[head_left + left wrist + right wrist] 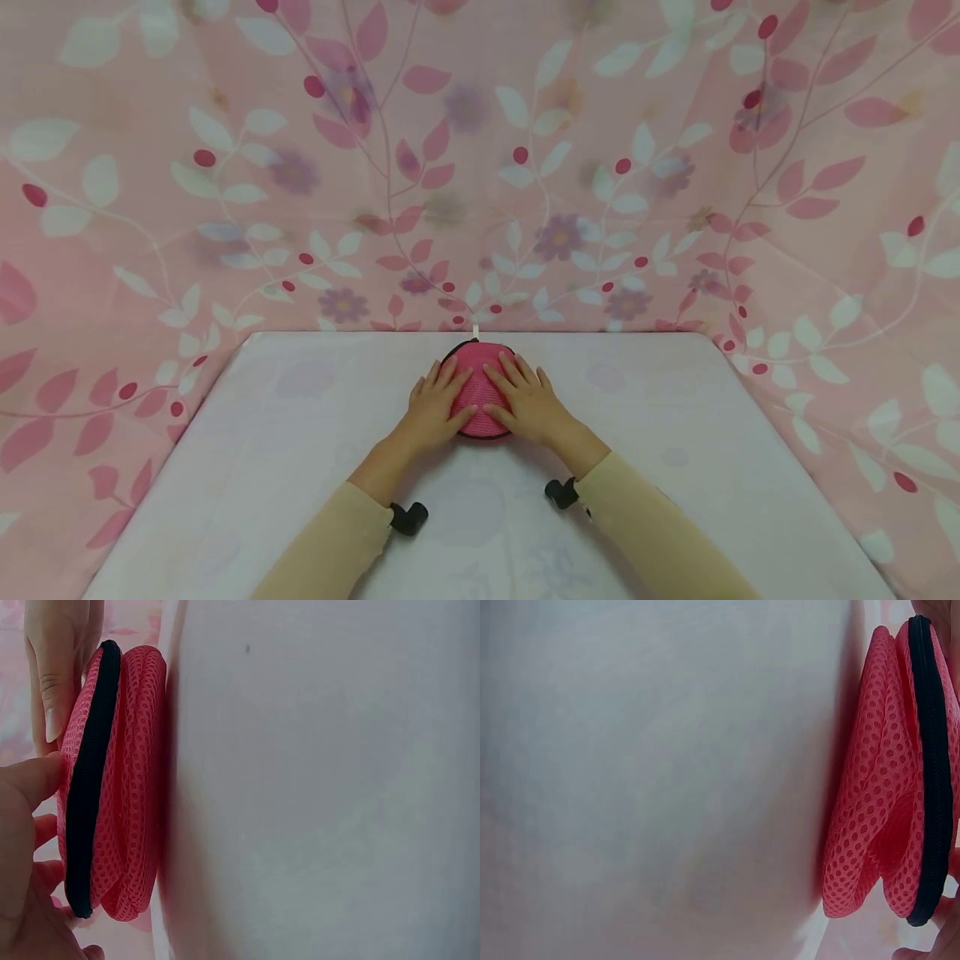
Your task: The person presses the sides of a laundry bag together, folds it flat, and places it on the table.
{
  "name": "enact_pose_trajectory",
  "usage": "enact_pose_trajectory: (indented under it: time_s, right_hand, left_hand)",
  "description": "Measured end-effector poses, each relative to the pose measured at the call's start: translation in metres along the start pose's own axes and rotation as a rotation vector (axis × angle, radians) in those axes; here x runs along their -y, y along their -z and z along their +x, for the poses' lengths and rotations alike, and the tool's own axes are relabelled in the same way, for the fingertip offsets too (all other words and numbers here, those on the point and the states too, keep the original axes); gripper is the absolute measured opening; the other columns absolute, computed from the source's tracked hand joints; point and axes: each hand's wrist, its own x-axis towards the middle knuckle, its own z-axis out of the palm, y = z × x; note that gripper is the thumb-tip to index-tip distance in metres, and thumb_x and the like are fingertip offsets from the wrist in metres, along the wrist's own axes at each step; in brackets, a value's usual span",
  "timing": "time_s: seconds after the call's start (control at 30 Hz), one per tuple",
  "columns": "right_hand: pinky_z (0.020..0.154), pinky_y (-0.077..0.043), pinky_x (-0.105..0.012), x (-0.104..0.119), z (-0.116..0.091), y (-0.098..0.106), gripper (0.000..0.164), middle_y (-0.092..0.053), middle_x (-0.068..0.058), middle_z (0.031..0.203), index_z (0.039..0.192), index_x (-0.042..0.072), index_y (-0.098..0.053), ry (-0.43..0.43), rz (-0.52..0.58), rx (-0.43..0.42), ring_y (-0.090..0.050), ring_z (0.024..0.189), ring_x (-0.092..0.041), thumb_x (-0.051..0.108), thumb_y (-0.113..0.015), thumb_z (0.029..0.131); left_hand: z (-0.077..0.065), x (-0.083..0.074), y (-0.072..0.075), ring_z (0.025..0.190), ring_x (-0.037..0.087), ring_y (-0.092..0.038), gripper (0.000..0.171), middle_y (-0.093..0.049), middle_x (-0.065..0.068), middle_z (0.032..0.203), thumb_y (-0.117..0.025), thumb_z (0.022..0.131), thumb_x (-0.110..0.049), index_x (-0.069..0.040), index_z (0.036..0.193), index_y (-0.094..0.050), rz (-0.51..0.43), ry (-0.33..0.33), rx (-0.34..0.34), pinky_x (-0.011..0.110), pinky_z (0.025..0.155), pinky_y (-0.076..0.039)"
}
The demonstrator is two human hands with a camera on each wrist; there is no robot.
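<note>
A round pink mesh bag [481, 387] with a black zipper edge lies flattened near the far edge of the table. My left hand [432, 412] rests on its left side with fingers spread, and my right hand [537, 408] lies likewise on the right side. The two thumbs almost meet near the bag's front. In the left wrist view the mesh bag [139, 784] appears edge-on, its folded layers stacked beneath the black zipper [92, 780]. From the right wrist, a gap between the bag's [877, 776] layers is visible. The bag's underside is hidden.
A white cloth with faint prints covers the table [300, 433]. A white tag [476, 332] sticks up behind the bag. Pink floral fabric [480, 167] hangs behind and beside the table. Dark devices [409, 518] sit at both wrists.
</note>
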Motion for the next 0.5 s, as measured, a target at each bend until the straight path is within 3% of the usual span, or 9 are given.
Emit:
enact_pose_trajectory:
  time_s: [0.3, 0.5]
  right_hand:
    - [0.102, -0.016, -0.064, 0.0000, 0.0016, -0.0061, 0.069, -0.014, -0.009, 0.153, 0.147, 0.024, -0.021, -0.022, 0.067, 0.081, -0.010, 0.139, -0.035, 0.061, -0.035, 0.090]
    - [0.104, -0.016, -0.062, 0.0013, 0.0026, -0.0062, 0.070, -0.010, -0.006, 0.154, 0.148, 0.027, -0.015, -0.045, 0.043, 0.140, -0.008, 0.139, -0.033, 0.063, -0.031, 0.090]
  left_hand:
    - [0.0020, -0.0014, -0.0005, 0.137, 0.040, -0.009, 0.064, -0.018, 0.009, 0.152, -0.043, 0.091, -0.054, -0.025, 0.146, -0.028, 0.020, 0.038, 0.091, 0.062, 0.104, -0.013]
    - [0.0038, -0.0023, 0.0003, 0.137, 0.040, -0.010, 0.064, -0.020, 0.009, 0.152, -0.046, 0.090, -0.053, -0.026, 0.145, -0.029, 0.007, 0.064, 0.128, 0.063, 0.103, -0.014]
